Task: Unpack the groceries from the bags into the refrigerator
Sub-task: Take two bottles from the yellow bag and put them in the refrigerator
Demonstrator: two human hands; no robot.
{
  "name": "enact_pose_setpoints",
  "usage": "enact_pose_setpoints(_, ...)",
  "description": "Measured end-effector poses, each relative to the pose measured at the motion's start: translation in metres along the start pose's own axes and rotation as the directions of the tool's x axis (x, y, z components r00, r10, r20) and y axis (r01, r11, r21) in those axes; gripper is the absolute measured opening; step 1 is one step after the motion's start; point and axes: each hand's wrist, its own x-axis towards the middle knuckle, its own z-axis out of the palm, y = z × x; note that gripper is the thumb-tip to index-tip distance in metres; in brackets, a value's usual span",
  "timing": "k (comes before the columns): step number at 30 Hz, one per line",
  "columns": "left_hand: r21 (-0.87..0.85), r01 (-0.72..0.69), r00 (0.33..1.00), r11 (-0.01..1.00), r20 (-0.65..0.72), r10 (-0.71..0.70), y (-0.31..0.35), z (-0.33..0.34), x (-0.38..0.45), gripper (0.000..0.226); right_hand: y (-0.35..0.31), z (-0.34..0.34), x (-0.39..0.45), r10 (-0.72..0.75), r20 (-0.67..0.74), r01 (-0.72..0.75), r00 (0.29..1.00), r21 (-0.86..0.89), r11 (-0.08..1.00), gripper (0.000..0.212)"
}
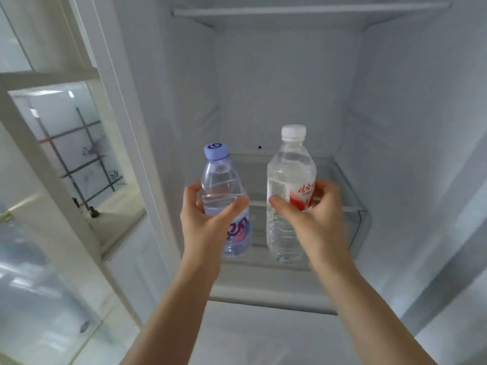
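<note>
Two bare forearms are stretched forward from the bottom edge of the view into the open refrigerator (290, 88). By the left hand (208, 219) a small clear water bottle (224, 191) with a pale blue cap (216, 152) and a purple-and-pink label is gripped round its middle, the thumb laid across the front and the fingers curled behind. By the right hand (313, 219) a taller clear water bottle (287, 180) with a white cap (293, 132) and a red-and-white label is held at label height, the thumb pressed on the front and the fingertips wrapped round the far side. Both bottles are held upright, side by side and apart, in front of a clear glass shelf (350, 185) in the white compartment; whether either base touches that shelf cannot be told, since both are seen through the transparent plastic and the glass. A second shelf (311, 11) is seen near the top of the compartment. To the left, past the white frame of the refrigerator, a pale cabinet (15, 122) with a frosted glass panel (79, 143) crossed by dark bars is seen.
</note>
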Motion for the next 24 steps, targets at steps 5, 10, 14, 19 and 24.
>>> enact_pose_setpoints(5, 0.041, -0.038, 0.999, 0.998, 0.011, 0.037, 0.001, 0.032, 0.058, 0.059, 0.000, 0.017, 0.059, -0.017, -0.095, 0.019, 0.995, 0.023, 1.000, 0.055)
enact_pose_setpoints(10, 0.033, -0.071, 0.996, 0.997, 0.049, 0.069, -0.003, 0.058, 0.108, 0.058, 0.005, 0.031, 0.102, -0.016, -0.146, 0.022, 0.989, 0.041, 0.999, 0.054)
enact_pose_setpoints(14, 0.052, -0.110, 0.992, 0.993, 0.065, 0.107, -0.018, 0.073, 0.140, 0.057, 0.019, 0.046, 0.129, -0.005, -0.197, 0.009, 0.980, 0.023, 1.000, 0.054)
enact_pose_setpoints(19, 0.069, -0.113, 0.986, 0.991, 0.135, 0.103, -0.045, 0.086, 0.169, 0.063, 0.050, 0.063, 0.152, -0.024, -0.224, 0.015, 0.974, -0.042, 0.999, 0.062)
enact_pose_setpoints(24, 0.038, -0.083, 0.989, 0.996, 0.126, 0.078, -0.064, 0.092, 0.184, 0.062, 0.060, 0.073, 0.157, -0.028, -0.243, 0.015, 0.970, -0.055, 0.998, 0.067)
